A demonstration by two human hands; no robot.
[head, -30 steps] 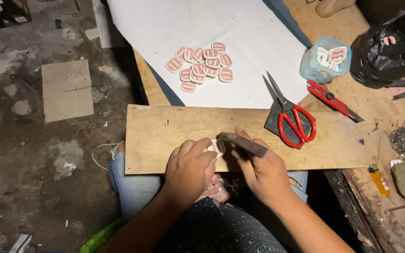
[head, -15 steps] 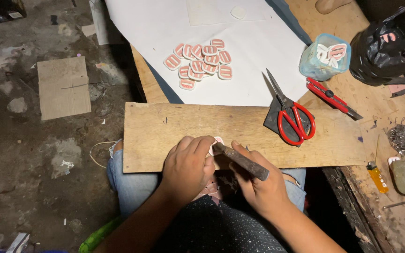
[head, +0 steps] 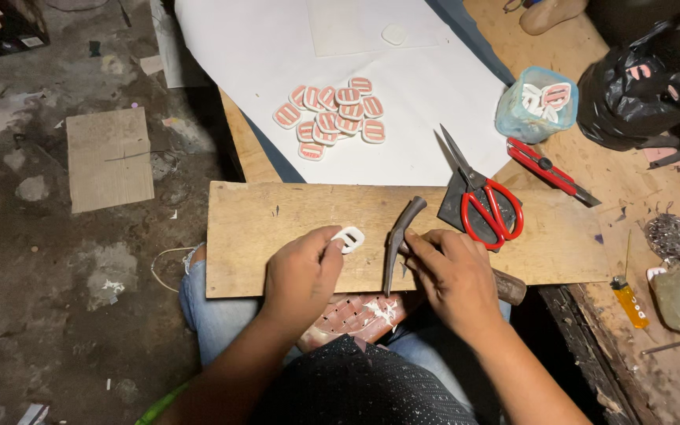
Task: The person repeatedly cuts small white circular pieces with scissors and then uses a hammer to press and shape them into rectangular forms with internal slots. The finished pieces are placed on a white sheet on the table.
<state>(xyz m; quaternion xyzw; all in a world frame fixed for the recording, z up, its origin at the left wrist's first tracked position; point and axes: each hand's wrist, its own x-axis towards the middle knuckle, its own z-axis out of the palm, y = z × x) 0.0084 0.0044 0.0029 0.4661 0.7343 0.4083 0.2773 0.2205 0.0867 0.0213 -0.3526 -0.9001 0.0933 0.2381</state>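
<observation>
Left hand (head: 302, 271) pinches a small white flat plastic piece with two slots (head: 349, 238) between thumb and fingertips, the piece poking out just past the fingers and lying against the long pale wooden board (head: 277, 228) that rests across the person's lap; right hand (head: 456, 277), just beside it, is wrapped closed around the brown wooden handle of a dark curved metal hammer-like tool (head: 400, 240), whose head rises up and away from the fist and sits just to the right of the white piece, a small gap between the two, tip resting on or just over the board, hard to tell which. Beyond the right hand, farther up the board, lie red-handled scissors with dark blades (head: 482, 201), blades open a little, partly on the board and partly on the big white paper sheet (head: 277, 47). Out past the left hand's piece, well apart, a loose heap of small pink-and-white slotted oval pieces (head: 330, 116) sits on that sheet. Off beyond the scissors: a red utility knife (head: 548, 169) on the worn wooden bench (head: 631, 197), a clear bluish plastic cup holding more pink pieces (head: 535, 104), and a crumpled black plastic bag (head: 643, 83). Under both wrists, a reddish woven object (head: 356, 316) peeks out below the board's near edge
</observation>
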